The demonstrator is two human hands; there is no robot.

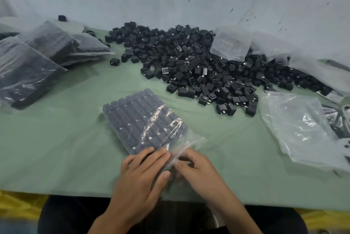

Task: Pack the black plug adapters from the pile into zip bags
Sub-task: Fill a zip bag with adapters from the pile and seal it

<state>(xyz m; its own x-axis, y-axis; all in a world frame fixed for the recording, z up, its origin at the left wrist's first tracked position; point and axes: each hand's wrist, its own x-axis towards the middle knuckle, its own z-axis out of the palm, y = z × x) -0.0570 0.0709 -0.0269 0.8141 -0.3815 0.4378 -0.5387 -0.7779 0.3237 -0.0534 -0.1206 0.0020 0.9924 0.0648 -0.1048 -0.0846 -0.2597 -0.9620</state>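
Sealing time, by the look of it: the zip bag (144,120) lies flat on the green tabletop (66,148) in front of the person, packed with neat rows of black plug adapters, its mouth toward the near edge. Left grip (140,175) is flat, fingers straight and pressing down on the nearest rows through the plastic; right grip (197,167) is curled, pinching the loose mouth strip just beside it, though blur hides the fingertips. The loose pile (198,63) sits well behind, filled bags (37,59) lie stacked far left, empty bags (299,125) to the right. Now the danger: leave that strip half pressed and the mouth could spring open on the lift, spilling the nearest row toward the tabletop's edge; tug the thin plastic too hard and the tidy rows may buckle, or the film may tear at a corner
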